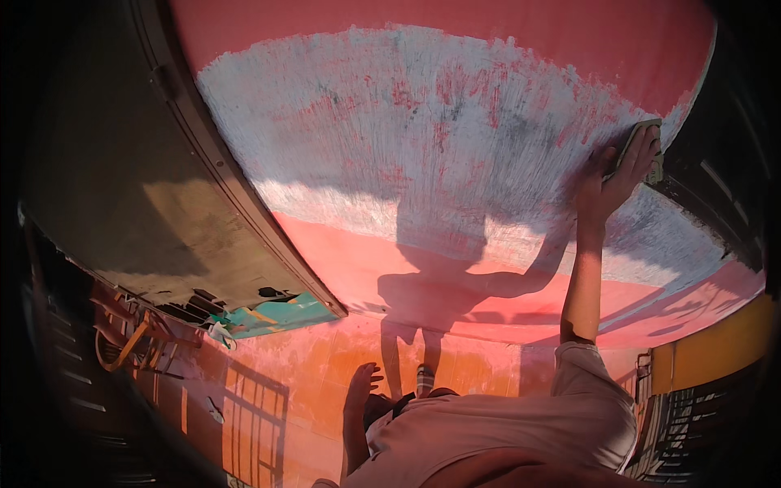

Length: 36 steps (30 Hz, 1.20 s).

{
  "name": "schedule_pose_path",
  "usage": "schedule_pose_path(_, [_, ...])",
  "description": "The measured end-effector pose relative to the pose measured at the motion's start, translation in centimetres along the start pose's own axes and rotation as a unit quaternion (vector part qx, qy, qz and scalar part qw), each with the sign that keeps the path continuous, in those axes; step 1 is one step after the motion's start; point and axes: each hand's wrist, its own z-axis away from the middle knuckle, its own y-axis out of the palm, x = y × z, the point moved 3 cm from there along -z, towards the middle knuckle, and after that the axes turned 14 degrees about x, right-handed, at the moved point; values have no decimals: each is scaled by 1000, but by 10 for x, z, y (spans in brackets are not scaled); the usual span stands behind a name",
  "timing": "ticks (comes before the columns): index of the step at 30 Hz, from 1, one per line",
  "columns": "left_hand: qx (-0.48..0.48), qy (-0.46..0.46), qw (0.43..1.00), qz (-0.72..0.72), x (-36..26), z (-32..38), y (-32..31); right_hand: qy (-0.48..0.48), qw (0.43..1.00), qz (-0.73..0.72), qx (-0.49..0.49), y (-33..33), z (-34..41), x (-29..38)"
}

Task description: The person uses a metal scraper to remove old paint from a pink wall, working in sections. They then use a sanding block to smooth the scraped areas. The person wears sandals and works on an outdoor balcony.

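Observation:
My right hand (616,174) is raised to the upper right and presses a flat greenish-grey sanding pad (656,171) against the wall. Its fingers lie extended over the pad, near the wall's right edge. Around it the wall carries a broad whitish patch (366,134), streaked with red and grey, between areas of pink paint (464,24). My left hand (366,378) hangs low beside my body, above the floor, fingers apart and nothing in it. My shadow falls across the lower wall.
To the left stands a brown door (183,238), its bottom edge broken, within a dark frame (244,189). A wooden chair (137,335) is behind it. On the orange tiled floor (317,415) lies a sandal (214,410). A yellow panel (711,360) is at the right.

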Motion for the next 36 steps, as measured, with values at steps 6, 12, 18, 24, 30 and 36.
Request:
schedule_pose_path(6, [68,4,996,53,9,-44,-46,36,999,15,-23,14,-7,44])
schedule_pose_path(12, [80,50,995,32,-25,-64,-119,-32,999,-38,0,73,-1,174])
schedule_pose_path(18, [44,83,992,90,-38,-43,-226,-178,979,-87,50,156,-15,362])
schedule_pose_path(24, [-53,47,991,112,-26,-20,-329,-276,953,-84,95,197,-45,474])
schedule_pose_path(30, [5,22,995,99,-22,-53,-354,-341,916,-95,191,199,-35,517])
schedule_pose_path(36, [53,144,988,16,-60,-75,-304,-423,810,-7,406,219,84,514])
